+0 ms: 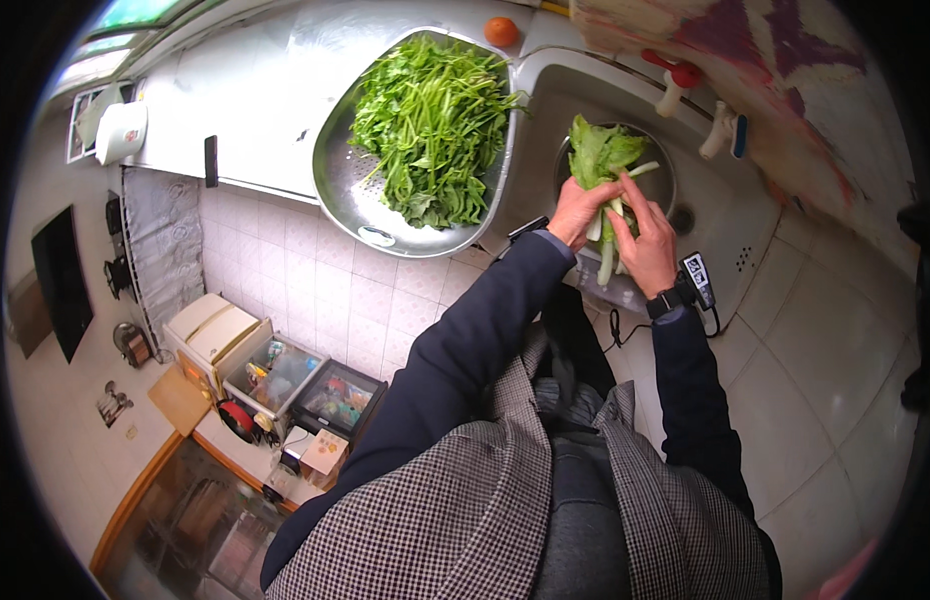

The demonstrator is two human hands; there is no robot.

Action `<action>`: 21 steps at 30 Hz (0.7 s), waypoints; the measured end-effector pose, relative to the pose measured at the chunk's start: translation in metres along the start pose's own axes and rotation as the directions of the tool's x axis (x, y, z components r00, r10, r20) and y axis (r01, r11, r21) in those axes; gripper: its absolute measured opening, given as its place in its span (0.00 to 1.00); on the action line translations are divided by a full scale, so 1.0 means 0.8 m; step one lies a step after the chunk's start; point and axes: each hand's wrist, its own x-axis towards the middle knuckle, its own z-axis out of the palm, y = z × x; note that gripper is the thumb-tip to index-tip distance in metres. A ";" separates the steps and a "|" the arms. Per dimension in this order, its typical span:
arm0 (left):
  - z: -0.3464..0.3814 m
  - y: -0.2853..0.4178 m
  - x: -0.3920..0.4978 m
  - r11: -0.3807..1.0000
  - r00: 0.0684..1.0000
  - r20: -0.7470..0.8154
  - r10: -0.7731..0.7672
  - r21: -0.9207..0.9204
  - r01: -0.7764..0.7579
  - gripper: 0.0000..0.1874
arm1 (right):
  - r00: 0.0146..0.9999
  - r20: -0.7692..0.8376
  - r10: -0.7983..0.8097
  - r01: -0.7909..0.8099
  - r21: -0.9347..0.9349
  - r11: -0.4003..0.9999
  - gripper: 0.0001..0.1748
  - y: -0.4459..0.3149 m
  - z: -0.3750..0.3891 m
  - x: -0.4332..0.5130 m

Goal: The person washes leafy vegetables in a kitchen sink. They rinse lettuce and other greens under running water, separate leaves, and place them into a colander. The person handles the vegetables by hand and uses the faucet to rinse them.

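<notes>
My left hand (582,208) is closed around a bunch of leafy greens (601,150) with pale stalks. From the other side, my right hand (645,238) has its fingers on the stalks, with thumb and forefinger at the bunch. The leaves point away from me and the white stalk ends hang toward me. Below the bunch, a round metal bowl (663,176) sits in the sink (724,202), partly hidden by the greens and my hands. To the left, a large metal colander (337,169) holds a heap of green leafy stems (438,127).
An orange fruit (501,31) lies behind the colander. A red-handled tap (676,82) and a blue-handled tap (724,131) project over the sink from the wall. On the white counter (247,90), a dark flat object (211,161) lies at the front edge. A drain (683,219) shows beside the bowl.
</notes>
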 end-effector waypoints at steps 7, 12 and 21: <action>-0.013 -0.007 0.009 1.000 0.996 -0.087 0.017 0.003 -0.016 0.19 | 0.957 -0.082 0.278 -0.211 0.459 0.863 0.18 0.102 -0.005 -0.036; -0.017 -0.005 0.009 0.999 0.998 -0.056 0.031 -0.024 -0.032 0.19 | 0.812 -0.088 0.576 -0.545 0.234 0.805 0.19 0.283 0.027 -0.051; -0.029 0.000 0.005 0.988 0.985 -0.162 0.052 0.150 -0.027 0.18 | 0.395 0.449 0.801 -0.804 0.591 0.066 0.16 0.345 0.070 -0.076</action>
